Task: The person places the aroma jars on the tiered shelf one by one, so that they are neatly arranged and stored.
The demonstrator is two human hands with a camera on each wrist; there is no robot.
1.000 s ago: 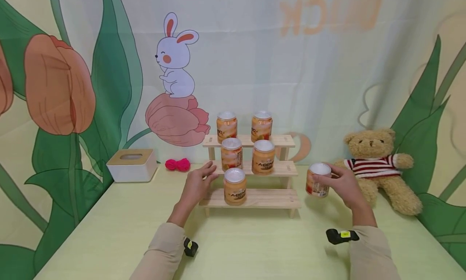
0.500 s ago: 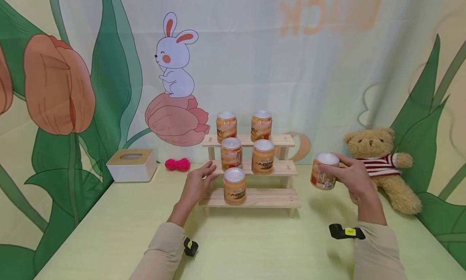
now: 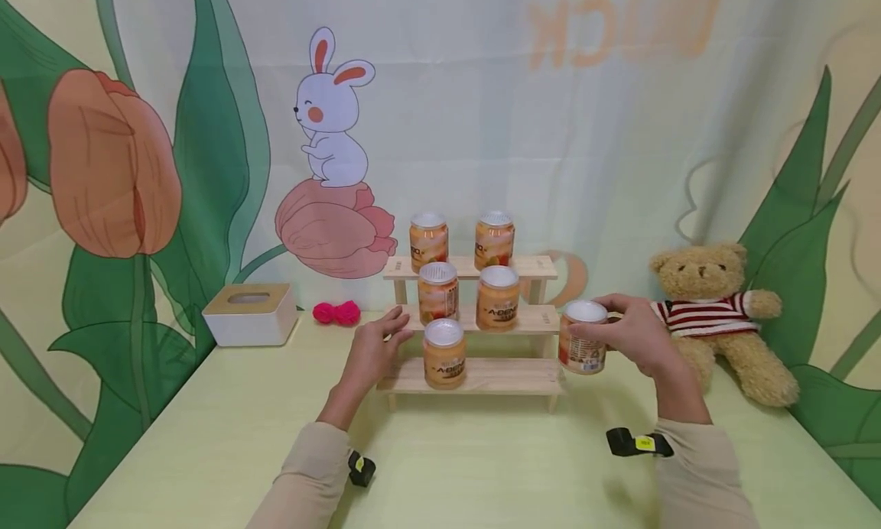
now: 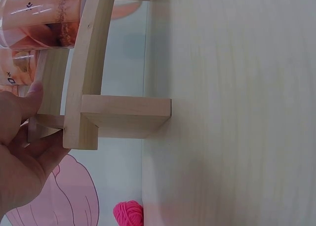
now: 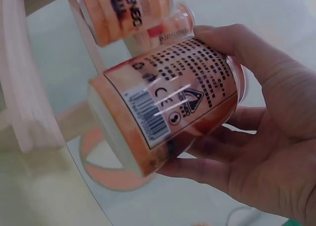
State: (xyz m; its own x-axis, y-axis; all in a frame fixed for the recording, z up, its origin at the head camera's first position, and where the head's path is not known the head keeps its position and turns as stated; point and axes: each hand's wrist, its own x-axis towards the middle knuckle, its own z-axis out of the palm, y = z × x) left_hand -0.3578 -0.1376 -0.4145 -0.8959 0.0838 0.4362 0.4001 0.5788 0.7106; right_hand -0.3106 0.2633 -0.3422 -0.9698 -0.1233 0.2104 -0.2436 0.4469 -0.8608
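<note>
A three-tier wooden display rack point(image 3: 509, 374) stands on the table with orange-labelled, silver-lidded cans on its steps. Two cans are on the top step, two on the middle, and one can point(image 3: 443, 355) sits at the left of the bottom step. At the left end of the middle step, my left hand point(image 3: 375, 344) holds the board between thumb and fingers. My right hand point(image 3: 636, 332) grips another can point(image 3: 583, 347) beside the rack's right end, off the table. In the right wrist view, this can point(image 5: 168, 102) shows its barcode, with thumb and fingers around its lid end.
A teddy bear point(image 3: 709, 322) in a striped shirt sits at the right, close behind my right hand. Back left are a white tissue box point(image 3: 251, 319) with a wooden top and a pink yarn bundle point(image 3: 336, 313). A printed curtain point(image 3: 440, 116) hangs behind the table.
The can in my right hand rises slightly rightward, then comes back left and lower, closer to the rack's right end. My left hand stays in place at the rack.
</note>
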